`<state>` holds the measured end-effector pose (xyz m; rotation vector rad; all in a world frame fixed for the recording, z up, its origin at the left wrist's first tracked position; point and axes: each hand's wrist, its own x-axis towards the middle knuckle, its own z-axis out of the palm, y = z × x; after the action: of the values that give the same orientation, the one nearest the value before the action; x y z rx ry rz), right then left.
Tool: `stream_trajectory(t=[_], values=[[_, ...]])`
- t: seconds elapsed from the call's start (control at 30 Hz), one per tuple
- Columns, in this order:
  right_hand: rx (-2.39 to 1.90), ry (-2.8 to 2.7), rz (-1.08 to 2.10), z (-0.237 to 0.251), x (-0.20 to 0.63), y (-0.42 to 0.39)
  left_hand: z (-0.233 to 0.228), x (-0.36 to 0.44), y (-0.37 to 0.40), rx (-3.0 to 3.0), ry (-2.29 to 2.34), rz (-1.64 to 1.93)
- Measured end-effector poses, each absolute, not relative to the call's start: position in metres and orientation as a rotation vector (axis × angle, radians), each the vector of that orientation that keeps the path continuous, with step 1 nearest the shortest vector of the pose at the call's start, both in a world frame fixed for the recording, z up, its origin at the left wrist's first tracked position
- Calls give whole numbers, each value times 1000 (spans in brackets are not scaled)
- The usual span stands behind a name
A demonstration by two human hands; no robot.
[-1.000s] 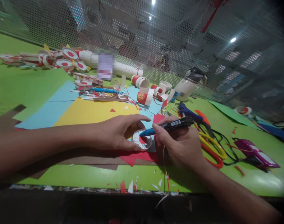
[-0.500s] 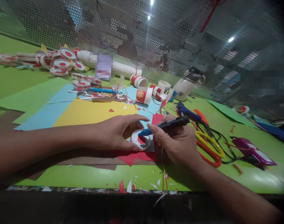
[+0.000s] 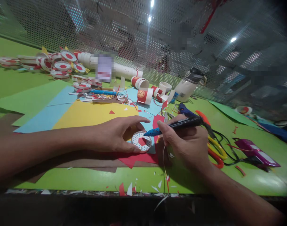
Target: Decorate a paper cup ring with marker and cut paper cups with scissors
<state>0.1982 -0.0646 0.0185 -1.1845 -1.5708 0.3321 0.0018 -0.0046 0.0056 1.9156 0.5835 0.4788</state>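
Green table (image 3: 204, 179): bearing everything listed. Yellow paper sheet (image 3: 87, 114): lying under the left wrist. Left hand (image 3: 115, 135): fingers spreading apart, pinning the round cup base (image 3: 141, 141) onto red paper (image 3: 138, 158). Right hand (image 3: 186, 146): fingers clamping a black marker (image 3: 178, 124), its blue tip apparently touching the disc's rim. Scissors (image 3: 216, 150): lying just beside the right hand.

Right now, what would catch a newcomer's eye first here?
The two hands at centre: the left hand steadies a small red-and-white paper disc, the right hand holds a blue-tipped marker at it. Behind lies a yellow paper sheet; at right, scissors.
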Motion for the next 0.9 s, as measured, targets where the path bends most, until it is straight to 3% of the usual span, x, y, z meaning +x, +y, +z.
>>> stream_trajectory(t=[0.9], values=[[-1205,-1637,475,15,197,-63,3,2,-4,1972,524,514]])
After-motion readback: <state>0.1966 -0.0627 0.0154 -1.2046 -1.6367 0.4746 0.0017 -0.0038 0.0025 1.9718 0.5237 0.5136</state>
